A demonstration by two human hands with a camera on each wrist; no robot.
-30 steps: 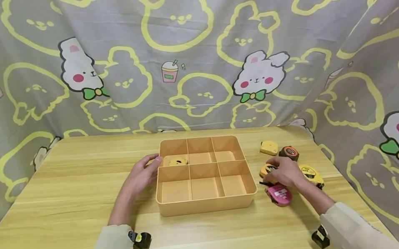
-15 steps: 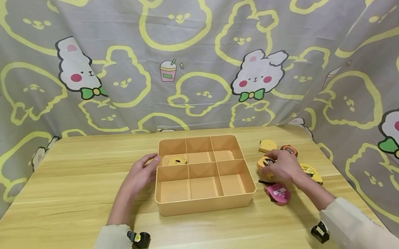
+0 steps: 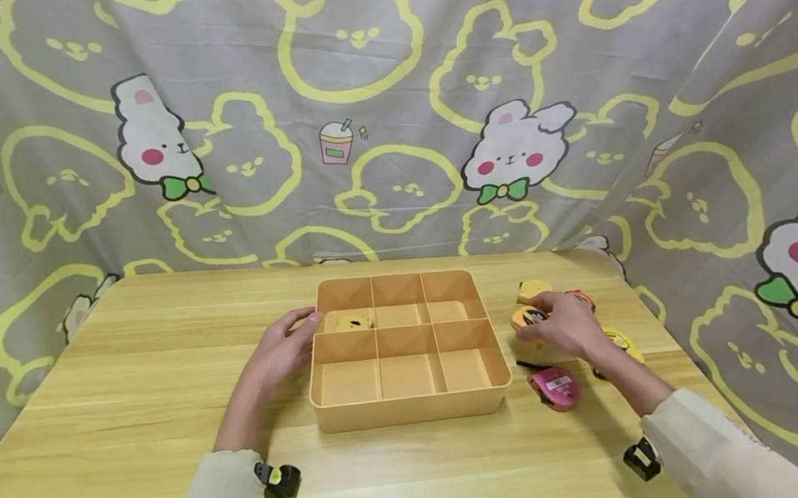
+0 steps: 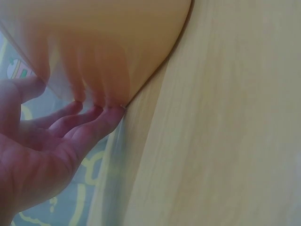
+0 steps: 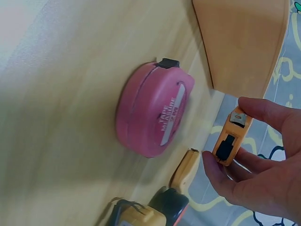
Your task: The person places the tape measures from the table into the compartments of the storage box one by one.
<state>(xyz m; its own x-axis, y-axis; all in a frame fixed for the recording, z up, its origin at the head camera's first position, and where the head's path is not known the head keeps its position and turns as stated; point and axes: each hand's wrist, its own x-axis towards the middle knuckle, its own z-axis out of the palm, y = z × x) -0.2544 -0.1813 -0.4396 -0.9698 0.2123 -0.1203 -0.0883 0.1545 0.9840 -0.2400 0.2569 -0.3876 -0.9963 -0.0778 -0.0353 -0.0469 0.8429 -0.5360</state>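
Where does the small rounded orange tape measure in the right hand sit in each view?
Head: orange tape measure right of centre, in the right hand.
Left wrist: not in it.
Right wrist: right of centre.
Shared landmark: peach-orange plastic box, in head, left wrist, right wrist.

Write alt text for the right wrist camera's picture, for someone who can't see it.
A right hand pinches a small orange tape measure between thumb and fingers. To its left in the picture, a pink tape measure rests on a pale wooden table, with part of a tan box at upper right and more tape measures toward the bottom.
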